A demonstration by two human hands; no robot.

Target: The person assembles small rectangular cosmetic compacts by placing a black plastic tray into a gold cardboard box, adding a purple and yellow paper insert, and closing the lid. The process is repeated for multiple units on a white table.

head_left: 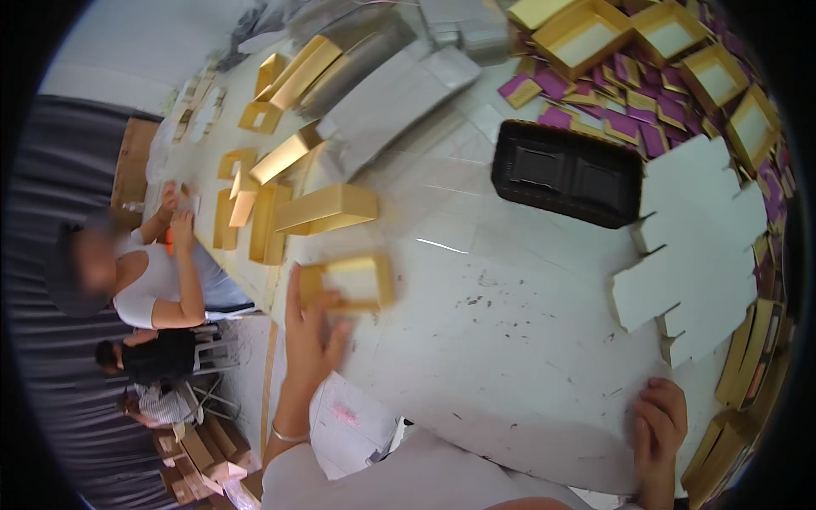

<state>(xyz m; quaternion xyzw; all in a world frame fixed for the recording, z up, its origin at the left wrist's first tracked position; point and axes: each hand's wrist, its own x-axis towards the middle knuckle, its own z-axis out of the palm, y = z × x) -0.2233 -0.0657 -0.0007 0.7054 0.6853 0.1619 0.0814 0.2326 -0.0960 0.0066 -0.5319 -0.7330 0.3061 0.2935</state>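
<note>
Near the table's left front edge, my left hand [311, 333] is closed on the near left side of a shallow gold cardboard box [384, 280]. That box is rectangular, with a white inside. My right hand [660, 429] rests by the front edge at the right, its fingers curled together with no object visible in them. Beyond it lies a flat white die-cut cardboard blank [701, 246] with notched edges. A black plastic tray [568, 173] with two recesses sits beside the blank, farther back.
More gold boxes [327, 210] stand at the left, beside grey stacked sheets [391, 110]. Purple-and-gold packets [633, 98] and gold trays [582, 38] crowd the far right. Folded gold cartons [748, 357] line the right edge. A co-worker [157, 280] works at the table's left side.
</note>
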